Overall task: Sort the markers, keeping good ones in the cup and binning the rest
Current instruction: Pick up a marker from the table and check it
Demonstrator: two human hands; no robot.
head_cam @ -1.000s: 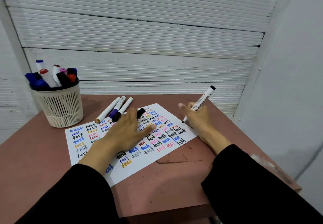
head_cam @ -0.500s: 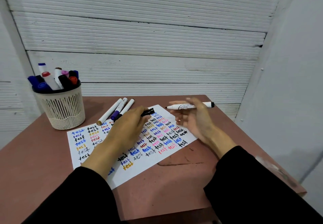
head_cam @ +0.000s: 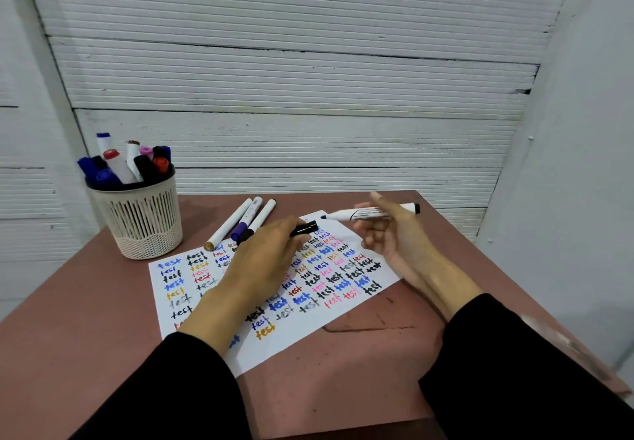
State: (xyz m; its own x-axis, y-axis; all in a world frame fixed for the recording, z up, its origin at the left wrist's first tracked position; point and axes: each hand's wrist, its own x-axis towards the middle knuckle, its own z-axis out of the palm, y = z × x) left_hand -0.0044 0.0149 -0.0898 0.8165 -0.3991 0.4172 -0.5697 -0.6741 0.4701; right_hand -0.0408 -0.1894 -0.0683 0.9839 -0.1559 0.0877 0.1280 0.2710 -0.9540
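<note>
Markers first: the uncapped one (head_cam: 370, 213) in the right hand (head_cam: 394, 233) is pretty much where it was half a second ago, lying level above the far corner of the paper (head_cam: 308, 333). A second back it was upright with its tip on the sheet, so it's been lifted and turned sideways since then. Nearest to me are two black sleeves, then the hands over the paper.

Left hand (head_cam: 264, 261) rests palm down on the paper, same spot as before, and its fingers pinch a black cap (head_cam: 304, 228) that pokes out toward the marker's tip. Cap and tip are near each other but not touching. Right hand fingers are curled around the marker's white barrel, tip pointing left, black end sticking out to the right.

Paper is covered in rows of "test" in black, blue, red, pink and yellow, and it sits on the reddish surface (head_cam: 103, 302).

Past the left hand, three capped markers (head_cam: 245, 221) lie side by side, touching, with their near ends on the paper's far edge. Further back left, a white slotted cup (head_cam: 140, 220) holds a bunch more, maybe eight or nine, can't count exactly since they overlap.
</note>
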